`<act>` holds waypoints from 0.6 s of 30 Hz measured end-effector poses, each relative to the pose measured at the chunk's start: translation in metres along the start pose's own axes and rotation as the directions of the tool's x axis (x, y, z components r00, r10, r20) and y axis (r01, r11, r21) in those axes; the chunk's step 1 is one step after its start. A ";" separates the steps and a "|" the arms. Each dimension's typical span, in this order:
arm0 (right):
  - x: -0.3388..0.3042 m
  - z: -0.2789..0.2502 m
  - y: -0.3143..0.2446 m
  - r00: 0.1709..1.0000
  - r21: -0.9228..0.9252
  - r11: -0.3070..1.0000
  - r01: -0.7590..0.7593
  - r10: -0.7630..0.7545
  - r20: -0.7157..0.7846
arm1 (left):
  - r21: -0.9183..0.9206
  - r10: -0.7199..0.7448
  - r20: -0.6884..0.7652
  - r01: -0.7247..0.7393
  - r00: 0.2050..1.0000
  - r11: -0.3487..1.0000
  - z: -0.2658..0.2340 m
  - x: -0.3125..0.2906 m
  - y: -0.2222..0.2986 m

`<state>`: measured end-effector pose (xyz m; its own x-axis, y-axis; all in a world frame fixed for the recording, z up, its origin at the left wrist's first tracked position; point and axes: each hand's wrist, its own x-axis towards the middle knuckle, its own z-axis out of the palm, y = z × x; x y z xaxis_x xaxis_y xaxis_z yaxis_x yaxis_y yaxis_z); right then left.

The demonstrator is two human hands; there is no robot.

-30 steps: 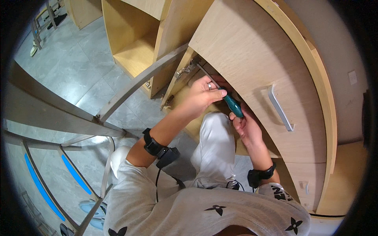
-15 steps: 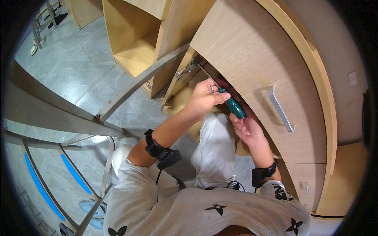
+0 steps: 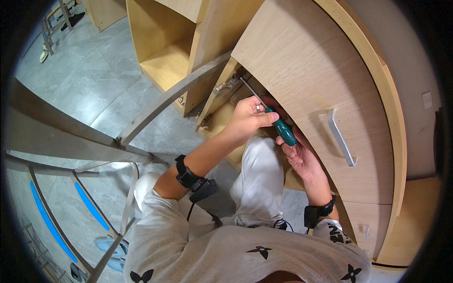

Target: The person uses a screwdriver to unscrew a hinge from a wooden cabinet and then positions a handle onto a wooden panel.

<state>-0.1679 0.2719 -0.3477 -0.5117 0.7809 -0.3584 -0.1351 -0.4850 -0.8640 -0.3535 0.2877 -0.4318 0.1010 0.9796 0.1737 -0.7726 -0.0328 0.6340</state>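
Observation:
A screwdriver (image 3: 284,131) with a green handle slants up and leftward. Its metal shaft reaches a metal hinge (image 3: 228,83) on the inside of a wooden cabinet door (image 3: 218,96); whether the tip sits in a screw is too small to tell. My left hand (image 3: 249,117), a ring on one finger, is closed around the front of the handle near the shaft. At the handle's butt end, the fingers of my right hand (image 3: 298,156) are curled against it, partly hidden in the cabinet's shadow. A second hinge (image 3: 205,120) is lower on the door.
A drawer front (image 3: 302,61) with a silver handle (image 3: 341,137) curves close beside my right arm. To the left stand a metal frame (image 3: 165,101) and an open wooden cabinet (image 3: 165,61). Blue slippers (image 3: 111,246) lie on the grey tiled floor (image 3: 80,70).
The whole view has shifted slightly. Both hands and the screwdriver keep nearly the same places against the cabinet, with the tip still at the upper hinge.

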 end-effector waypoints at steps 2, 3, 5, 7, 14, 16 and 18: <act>-0.001 -0.003 0.005 0.991 0.116 0.991 -0.066 0.052 0.121 | 0.027 -0.020 -0.043 0.021 0.999 0.999 0.012 -0.001 0.008; -0.002 0.005 0.018 0.970 -0.354 0.911 0.213 -0.240 -0.033 | 0.058 -0.035 -0.095 0.040 0.995 0.998 0.018 -0.002 0.012; 0.002 0.009 0.028 0.845 -0.754 0.562 0.339 -0.534 -0.018 | 0.085 -0.059 -0.120 0.070 0.991 0.994 0.019 -0.005 0.019; 0.006 0.001 0.031 0.740 -0.961 -0.002 0.278 -0.637 0.216 | 0.107 -0.087 -0.139 0.102 0.987 0.989 0.023 -0.007 0.023; 0.015 -0.004 0.011 0.998 0.087 0.996 -0.025 0.030 -0.051 | -0.132 -0.019 -0.032 0.015 0.999 0.991 0.015 -0.002 0.006; 0.014 -0.006 0.011 0.998 0.058 0.998 -0.032 0.028 0.061 | -0.147 -0.006 -0.036 0.001 0.999 0.989 0.008 -0.001 0.000; 0.010 0.008 0.019 0.967 -0.553 0.808 0.203 -0.254 -0.016 | 0.056 -0.064 -0.077 0.068 0.995 0.996 0.002 0.000 -0.003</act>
<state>-0.1825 0.2677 -0.3650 -0.4466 0.8849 -0.1325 0.2556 -0.0157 -0.9666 -0.3496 0.2872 -0.4323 0.1013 0.9921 0.0744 -0.7280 0.0229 0.6852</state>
